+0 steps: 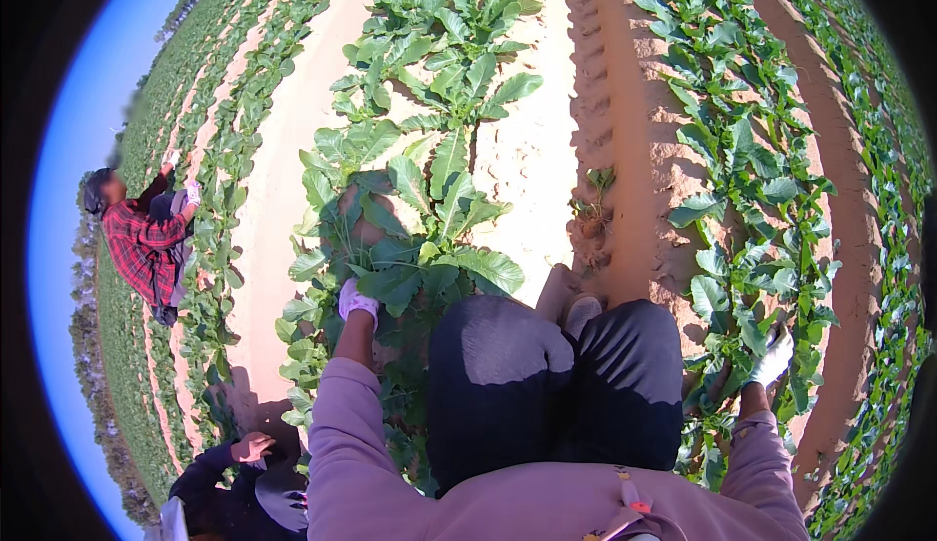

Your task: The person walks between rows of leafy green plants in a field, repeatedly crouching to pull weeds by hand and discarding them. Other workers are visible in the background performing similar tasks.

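Note:
My left hand [359, 302], in a white and purple glove, reaches in among the broad toothed leaves of the row of leafy plants [417, 270] beside my left knee. Leaves cover its fingers, so whether it grips anything is hidden. Out to the right, my right hand [773, 358] in a white glove is at the leaves and stems of another row of leafy plants [739, 299]. Foliage partly hides its fingers too, and a hold on a stem cannot be told. A small uprooted-looking plant [591, 226] lies in the furrow ahead of my shoes.
My knees and shoes are between the two rows, over a sandy furrow [633, 197] beside a tyre track. At far left a person in a red plaid shirt [150, 241] crouches by another row. A second person in dark clothing [219, 479] is close at lower left.

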A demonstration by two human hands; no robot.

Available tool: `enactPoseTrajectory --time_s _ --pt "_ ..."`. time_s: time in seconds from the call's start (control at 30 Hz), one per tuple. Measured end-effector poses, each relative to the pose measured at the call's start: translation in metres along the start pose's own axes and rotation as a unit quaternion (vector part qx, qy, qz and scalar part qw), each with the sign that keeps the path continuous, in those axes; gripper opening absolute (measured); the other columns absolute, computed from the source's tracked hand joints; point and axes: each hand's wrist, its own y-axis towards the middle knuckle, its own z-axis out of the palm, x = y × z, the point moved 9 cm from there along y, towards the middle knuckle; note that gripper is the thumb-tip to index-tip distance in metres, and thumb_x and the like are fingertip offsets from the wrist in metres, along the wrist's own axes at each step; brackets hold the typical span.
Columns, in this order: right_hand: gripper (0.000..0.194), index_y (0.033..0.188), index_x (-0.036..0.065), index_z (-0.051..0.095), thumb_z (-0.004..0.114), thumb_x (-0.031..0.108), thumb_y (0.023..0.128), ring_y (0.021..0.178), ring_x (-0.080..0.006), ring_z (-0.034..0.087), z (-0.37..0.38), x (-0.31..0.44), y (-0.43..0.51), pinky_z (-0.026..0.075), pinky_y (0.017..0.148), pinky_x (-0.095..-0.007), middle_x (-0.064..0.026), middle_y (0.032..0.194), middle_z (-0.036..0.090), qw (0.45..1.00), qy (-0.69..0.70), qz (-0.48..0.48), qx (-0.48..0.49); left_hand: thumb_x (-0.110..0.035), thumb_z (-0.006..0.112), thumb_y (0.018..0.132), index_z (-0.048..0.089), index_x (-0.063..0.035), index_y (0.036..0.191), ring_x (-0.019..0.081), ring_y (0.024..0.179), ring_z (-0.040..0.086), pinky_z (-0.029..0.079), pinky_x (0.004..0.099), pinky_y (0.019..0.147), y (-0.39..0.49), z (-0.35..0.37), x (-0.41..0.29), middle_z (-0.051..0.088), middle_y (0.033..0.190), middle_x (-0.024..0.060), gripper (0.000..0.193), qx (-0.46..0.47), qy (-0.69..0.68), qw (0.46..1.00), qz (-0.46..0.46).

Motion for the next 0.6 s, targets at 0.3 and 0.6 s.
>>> enactPoseTrajectory --time_s 0.3,0.6 --pt "0.03 0.116 0.012 0.06 0.059 0.021 0.088 0.097 -0.0312 0.062 0.002 -0.003 -0.001 0.05 0.085 -0.0411 -0.0113 0.111 0.064 1.0 -0.004 -0.003 -0.017 -0.027 0.05 0.089 0.073 -0.0098 0.089 0.0266 0.093 0.065 0.048 0.0367 0.084 -0.017 0.015 -0.005 0.071 0.096 0.0097 0.028 -0.105 0.259 0.953 0.113" --pt "0.029 0.112 0.01 0.061 0.063 0.018 0.084 0.099 -0.032 0.06 -0.021 0.015 -0.001 0.049 0.087 -0.041 -0.0129 0.11 0.063 0.999 0.001 0.02 -0.028 -0.014 0.041 0.091 0.067 -0.0053 0.1 0.0235 0.09 0.065 0.047 0.0343 0.083 0.008 0.031 0.046 0.07 0.099 0.007 0.029 -0.114 0.155 0.977 0.092"
